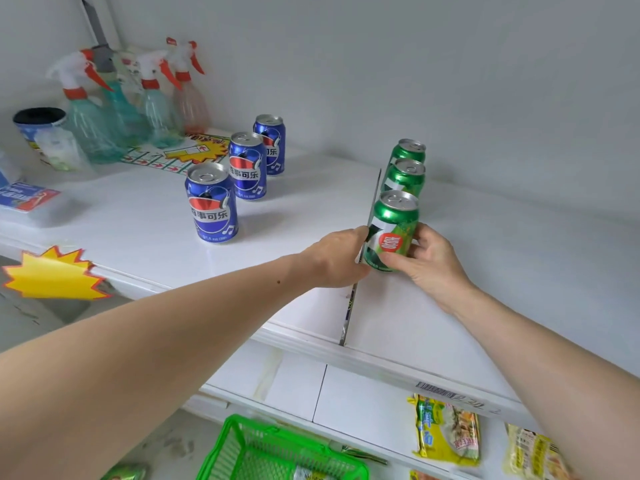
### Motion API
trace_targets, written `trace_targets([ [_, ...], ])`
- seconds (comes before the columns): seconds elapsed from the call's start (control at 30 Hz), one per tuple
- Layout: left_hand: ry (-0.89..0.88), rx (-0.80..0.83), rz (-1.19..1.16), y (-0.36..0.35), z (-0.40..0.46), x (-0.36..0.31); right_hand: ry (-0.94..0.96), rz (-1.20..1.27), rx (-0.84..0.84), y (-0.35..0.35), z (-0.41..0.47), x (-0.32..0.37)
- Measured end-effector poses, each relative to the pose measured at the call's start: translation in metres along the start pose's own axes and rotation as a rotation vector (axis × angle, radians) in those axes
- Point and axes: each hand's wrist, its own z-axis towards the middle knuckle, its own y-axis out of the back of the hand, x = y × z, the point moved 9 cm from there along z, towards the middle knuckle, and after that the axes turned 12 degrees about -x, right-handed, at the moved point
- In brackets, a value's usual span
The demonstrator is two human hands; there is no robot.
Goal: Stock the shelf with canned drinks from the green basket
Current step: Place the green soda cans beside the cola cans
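The right hand (429, 261) grips the front green aluminium drink can (391, 233), upright on the glossy white shelf (485, 271). The left hand (336, 258) steadies it across the thin clear divider (372, 202), probably aligning it with two matching cans behind. Three blue cola cans (242, 168) form a parallel row. The green plastic mesh basket (263, 452) sits below.

The white shelf (502, 258) carries three blue cans (212, 202) in a row at left, three green cans (403, 178) in a row beside an upright thin divider (372, 206), and spray bottles (152, 98) at the back left.
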Motion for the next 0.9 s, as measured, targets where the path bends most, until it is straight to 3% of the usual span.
trace_targets([
  [0.9,0.051,0.07,-0.001,-0.022,0.003,0.021,0.055,-0.146,-0.048,0.011,0.004,-0.023],
])
